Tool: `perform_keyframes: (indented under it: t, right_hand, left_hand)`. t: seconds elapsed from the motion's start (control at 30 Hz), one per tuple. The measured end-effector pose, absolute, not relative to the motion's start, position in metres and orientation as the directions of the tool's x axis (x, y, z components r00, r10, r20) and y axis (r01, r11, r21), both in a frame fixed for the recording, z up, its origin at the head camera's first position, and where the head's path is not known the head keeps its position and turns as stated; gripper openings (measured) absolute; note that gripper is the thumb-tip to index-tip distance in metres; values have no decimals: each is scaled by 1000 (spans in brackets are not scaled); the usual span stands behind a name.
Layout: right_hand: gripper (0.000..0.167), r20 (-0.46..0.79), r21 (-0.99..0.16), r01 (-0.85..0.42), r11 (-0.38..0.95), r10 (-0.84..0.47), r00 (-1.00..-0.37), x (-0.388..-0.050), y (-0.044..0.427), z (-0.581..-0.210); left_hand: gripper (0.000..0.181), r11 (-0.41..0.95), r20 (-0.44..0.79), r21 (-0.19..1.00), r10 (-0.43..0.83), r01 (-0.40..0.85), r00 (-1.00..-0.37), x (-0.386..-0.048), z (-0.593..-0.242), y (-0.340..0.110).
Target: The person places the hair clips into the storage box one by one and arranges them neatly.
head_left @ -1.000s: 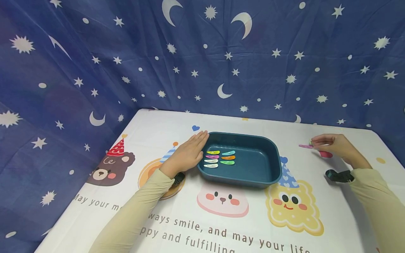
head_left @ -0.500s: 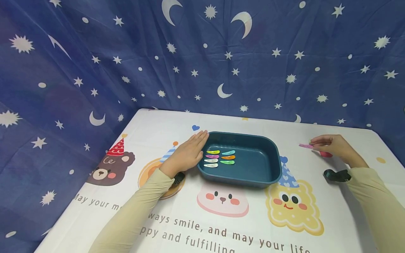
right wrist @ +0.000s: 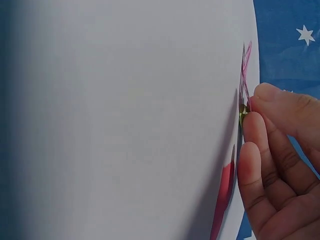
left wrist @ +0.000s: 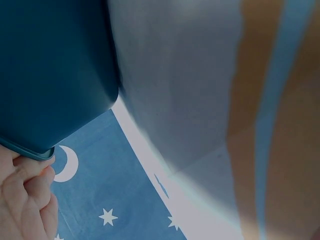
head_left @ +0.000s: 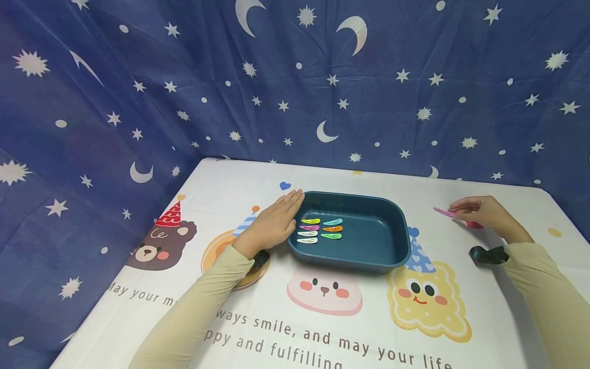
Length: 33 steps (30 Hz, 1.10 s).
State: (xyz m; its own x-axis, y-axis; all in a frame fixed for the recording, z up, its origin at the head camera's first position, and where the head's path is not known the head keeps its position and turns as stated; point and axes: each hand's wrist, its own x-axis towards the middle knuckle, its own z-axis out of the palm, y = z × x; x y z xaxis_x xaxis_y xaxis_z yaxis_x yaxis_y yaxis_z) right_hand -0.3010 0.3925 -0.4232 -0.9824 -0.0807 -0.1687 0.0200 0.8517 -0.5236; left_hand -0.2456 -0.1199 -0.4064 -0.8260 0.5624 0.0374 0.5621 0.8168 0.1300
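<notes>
My left hand (head_left: 273,225) rests with straight fingers along the left rim of a dark teal basin (head_left: 350,264). In the left wrist view, its fingertips touch the basin's rim (left wrist: 30,151). Inside lie several snap hair clips in two columns: yellow (head_left: 311,221), pink (head_left: 309,227) and white (head_left: 307,233) at left; light blue (head_left: 333,222), orange (head_left: 332,228) and green (head_left: 331,236) at right. Far to the right, my right hand (head_left: 484,215) pinches a pink hair clip (head_left: 443,211). A small yellow-green piece (right wrist: 243,115) shows at those fingertips; its kind is unclear.
A white printed cloth (head_left: 258,328) covers the table. Behind it and at the left hangs a dark blue curtain (head_left: 276,138) with moons and stars. A dark wrist camera (head_left: 488,255) juts from the right sleeve. The red patch (head_left: 473,225) under the right hand appears printed.
My right hand has shifted slightly left. The pink hair clip has tilted, and the greenish piece above the fingertips has gone out of sight in the head view. My left hand stays put.
</notes>
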Motion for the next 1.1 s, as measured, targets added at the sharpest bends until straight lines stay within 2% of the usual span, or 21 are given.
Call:
perform_keyframes:
  t: [0.37, 0.63, 1.1]
  right_hand:
    - [45, -156, -514, -20, 858, -116, -981, -303, 388, -420]
    - [44, -133, -569, -49, 821, -151, -980, -305, 388, -422]
    - [36, -105, -538, -59, 841, -137, -985, -307, 383, -423]
  left_hand:
    - [62, 812, 39, 134, 568, 568, -822, -245, -404, -120]
    - [62, 814, 32, 139, 566, 564, -824, -245, -404, -120]
    - [62, 811, 47, 130, 569, 570, -821, -246, -407, -120]
